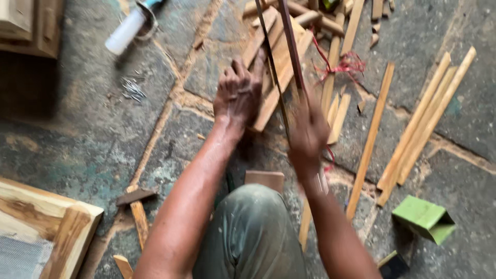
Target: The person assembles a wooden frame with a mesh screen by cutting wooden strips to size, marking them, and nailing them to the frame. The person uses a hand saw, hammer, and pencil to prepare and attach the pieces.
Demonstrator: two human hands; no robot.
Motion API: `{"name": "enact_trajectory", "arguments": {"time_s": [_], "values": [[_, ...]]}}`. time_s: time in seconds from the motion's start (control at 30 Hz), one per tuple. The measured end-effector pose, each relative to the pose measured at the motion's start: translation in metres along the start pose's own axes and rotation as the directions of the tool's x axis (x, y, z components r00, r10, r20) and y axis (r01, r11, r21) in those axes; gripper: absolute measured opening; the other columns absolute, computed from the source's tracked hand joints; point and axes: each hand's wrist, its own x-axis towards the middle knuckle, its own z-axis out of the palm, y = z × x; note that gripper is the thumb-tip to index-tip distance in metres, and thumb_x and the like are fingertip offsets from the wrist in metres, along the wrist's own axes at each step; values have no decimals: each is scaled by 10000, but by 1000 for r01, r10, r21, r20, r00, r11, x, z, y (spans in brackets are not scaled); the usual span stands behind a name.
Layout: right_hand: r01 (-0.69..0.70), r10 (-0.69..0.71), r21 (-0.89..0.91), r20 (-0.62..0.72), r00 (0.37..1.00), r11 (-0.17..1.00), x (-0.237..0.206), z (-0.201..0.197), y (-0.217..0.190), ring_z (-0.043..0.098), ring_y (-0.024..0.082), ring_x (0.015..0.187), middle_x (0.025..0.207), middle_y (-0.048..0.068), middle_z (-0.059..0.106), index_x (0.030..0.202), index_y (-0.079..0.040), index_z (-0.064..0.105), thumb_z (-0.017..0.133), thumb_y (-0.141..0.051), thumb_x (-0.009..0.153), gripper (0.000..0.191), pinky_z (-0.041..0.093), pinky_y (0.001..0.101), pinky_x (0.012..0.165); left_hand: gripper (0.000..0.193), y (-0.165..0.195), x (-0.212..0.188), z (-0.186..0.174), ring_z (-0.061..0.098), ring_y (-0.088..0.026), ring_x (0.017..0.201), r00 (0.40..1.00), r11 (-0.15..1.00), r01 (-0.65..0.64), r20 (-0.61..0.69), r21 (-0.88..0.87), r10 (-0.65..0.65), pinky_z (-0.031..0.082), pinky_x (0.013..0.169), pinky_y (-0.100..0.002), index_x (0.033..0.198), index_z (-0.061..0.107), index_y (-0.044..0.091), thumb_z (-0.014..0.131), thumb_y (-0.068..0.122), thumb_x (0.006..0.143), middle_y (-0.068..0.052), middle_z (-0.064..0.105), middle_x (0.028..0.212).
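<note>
The left hand (238, 95) presses flat on wooden slats (274, 67) on the floor (93, 119). The right hand (308, 135), at four o'clock from it, grips a saw (289, 46). A green box (424, 218), contents unseen, sits at four o'clock.

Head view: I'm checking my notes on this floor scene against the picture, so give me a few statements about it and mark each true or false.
1. The left hand presses on a bundle of wooden slats. True.
2. The right hand has its grip on a hammer. False: it holds a thin dark saw frame; the hammer lies untouched on the stone floor.
3. A green box lies at lower right. True.
4. The loose nails sit inside the green box. False: they lie scattered on the floor at upper left.
5. Red string lies among the wood. True.
</note>
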Motion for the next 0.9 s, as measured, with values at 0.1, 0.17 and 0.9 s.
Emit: {"name": "enact_trajectory", "arguments": {"time_s": [0.1, 0.17, 0.9], "values": [[201, -200, 50, -20, 979, 978, 45, 29, -6, 473, 104, 701, 817, 52, 579, 1424, 24, 641, 525, -137, 1171, 321, 415, 305, 613, 520, 2, -1, -3, 563, -186, 600, 1000, 1000, 7, -5, 2, -7, 494, 445, -302, 1533, 461, 99, 478, 83, 1014, -199, 630, 944], [136, -137, 36, 7, 991, 990, 28, 21, -14, 481, 103, 673, 782, 71, 544, 1392, 22, 648, 511, -136, 1157, 316, 404, 307, 593, 535, 4, -1, -5, 568, -193, 605, 1000, 1000, 7, 2, 10, -7, 496, 452, -309, 1528, 467, 105, 489, 83, 994, -191, 631, 930], [0, 0, -43, -2, 1000, 999, 23, 13, -14, 444, 189, 630, 798, 163, 591, 1356, 31, 676, 499, -140, 1112, 346, 377, 363, 573, 513, 6, -4, 0, 581, -181, 632, 999, 994, 35, 12, -104, -34, 494, 456, -300, 1532, 464, 103, 469, 83, 1020, -210, 613, 997]]}}
